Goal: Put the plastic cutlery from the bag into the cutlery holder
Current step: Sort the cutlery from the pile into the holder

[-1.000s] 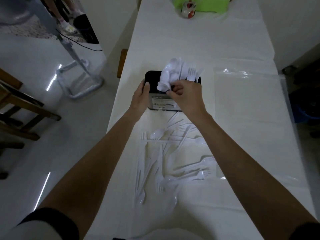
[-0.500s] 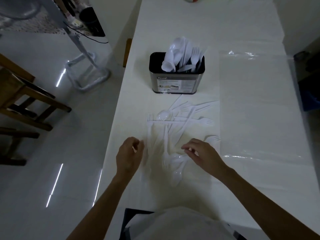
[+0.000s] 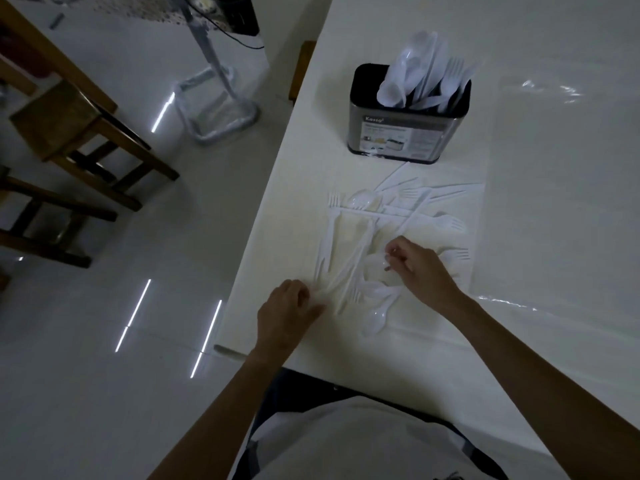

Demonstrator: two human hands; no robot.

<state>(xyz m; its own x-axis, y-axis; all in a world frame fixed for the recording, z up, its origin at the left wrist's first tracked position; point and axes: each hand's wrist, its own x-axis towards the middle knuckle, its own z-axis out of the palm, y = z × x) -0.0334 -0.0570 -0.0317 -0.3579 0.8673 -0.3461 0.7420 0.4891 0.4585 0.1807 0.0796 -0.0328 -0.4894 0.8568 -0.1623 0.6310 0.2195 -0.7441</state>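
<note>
**At table's near-left edge: both hands on loose cutlery**

Near the table edge, approx. centre of view, the loose cutlery lies flat in a crossed heap of white forks, spoons and long handles. Clear film shows round the heap; cannot tell if it lies over or under the pcs.

My L hand sits at the heap's near-left corner. Its fingers are curled and the thumb is out, clamped on the near ends of a few long handles. My R hand is over the heap's middle, fingertips bunched together and pinching one small pc; which pc, cannot tell. The hands are apart, w/ part of the heap between them.

The cutlery holder stands upright beyond the heap, well apart from both hands: a dark oval tub w/ its label facing me. Its right part holds spoons and forks, heads up and leaning. Its left part is dark, contents not visible.

A clear plastic sheet lies flat to the holder's right. Off the table, left side: a wooden chair and a metal stand base on glossy floor.
</note>
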